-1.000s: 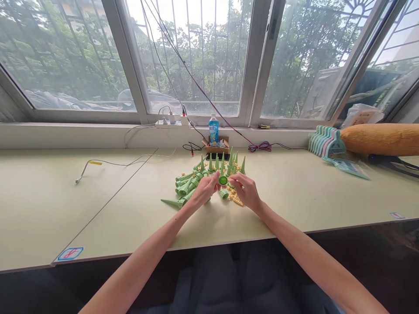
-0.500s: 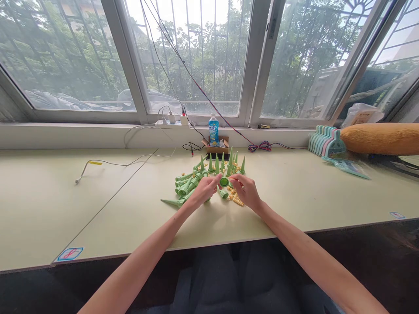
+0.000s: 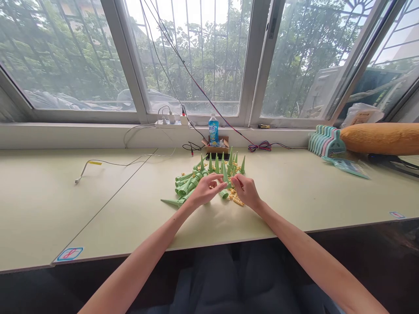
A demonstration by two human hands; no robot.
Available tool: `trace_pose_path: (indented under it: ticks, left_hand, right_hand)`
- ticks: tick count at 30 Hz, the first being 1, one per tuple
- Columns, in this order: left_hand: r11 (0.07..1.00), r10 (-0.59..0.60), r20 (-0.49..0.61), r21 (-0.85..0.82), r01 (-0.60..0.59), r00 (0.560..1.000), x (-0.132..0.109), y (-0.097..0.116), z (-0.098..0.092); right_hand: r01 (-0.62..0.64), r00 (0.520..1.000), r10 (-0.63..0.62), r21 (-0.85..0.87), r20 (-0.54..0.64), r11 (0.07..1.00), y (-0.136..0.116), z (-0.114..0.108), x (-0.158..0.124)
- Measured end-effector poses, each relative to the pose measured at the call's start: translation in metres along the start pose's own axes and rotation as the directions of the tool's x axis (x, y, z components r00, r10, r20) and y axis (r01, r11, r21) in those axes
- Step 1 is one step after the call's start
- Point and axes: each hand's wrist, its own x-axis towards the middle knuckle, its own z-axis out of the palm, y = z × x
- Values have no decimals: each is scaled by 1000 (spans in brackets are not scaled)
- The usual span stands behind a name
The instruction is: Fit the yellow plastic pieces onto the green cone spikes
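Observation:
Between my hands a green cone-shaped piece (image 3: 225, 173) points upward, its wide end low. My left hand (image 3: 207, 189) grips it with thumb and fingers. My right hand (image 3: 245, 189) is closed in a pinch at its right side; what lies between those fingertips is too small to make out. Several green spiked pieces (image 3: 186, 186) lie in a pile to the left, and others stand upright (image 3: 210, 163) behind my hands. Small yellow parts (image 3: 236, 198) are heaped beside my right hand. A green socket piece (image 3: 224, 194) lies just below the held cone.
At the back are a blue bottle (image 3: 213, 130) in a small cardboard box (image 3: 218, 149), a dark flat object, a coiled cable (image 3: 260, 146) and a power strip (image 3: 172, 123). Pastel hanger-like items (image 3: 327, 140) and an orange cushion (image 3: 381, 138) are at the right. A white cable crosses the left.
The held green piece has turned from its round open end facing me to standing with its tip up. The fingers of my left hand have shifted around it; my right hand has barely moved.

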Motion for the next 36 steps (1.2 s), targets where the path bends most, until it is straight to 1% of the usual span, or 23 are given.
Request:
trace_pose_path:
  ticks: [4, 8, 11, 16, 18, 23, 27, 32, 36]
  left_hand:
    - [997, 70, -49, 40, -68, 996, 1, -10, 2]
    - [995, 82, -89, 61, -77, 993, 2, -13, 4]
    - [997, 62, -120, 59, -55, 991, 2, -9, 5]
    - [1000, -19, -202, 14, 22, 979, 3, -2, 5]
    - [999, -38, -190, 22, 42, 981, 4, -2, 4]
    - [996, -77, -92, 45, 82, 993, 4, -3, 5]
    - [994, -84, -81, 65, 90, 993, 3, 2, 4]
    - [993, -90, -52, 75, 93, 995, 3, 8, 3]
    - [992, -86, -40, 90, 89, 995, 3, 8, 1]
  right_hand:
    - [-18, 1000, 18, -8, 1, 1000, 1, 1, 1]
    - [-37, 999, 38, 9, -14, 999, 0, 2, 1]
    - [-45, 998, 46, 13, -39, 999, 0, 2, 0]
    - [-60, 994, 63, 34, -93, 998, 1, 0, 0]
    - [-49, 993, 52, 33, -104, 998, 1, 0, -1]
    - [17, 997, -15, 30, -74, 999, 2, 1, -1]
    - [67, 997, -65, 43, -49, 997, 3, 1, -2]
    - [38, 998, -34, 71, -51, 997, 5, 2, -2]
    - [19, 999, -15, 66, -47, 998, 5, 2, -2]
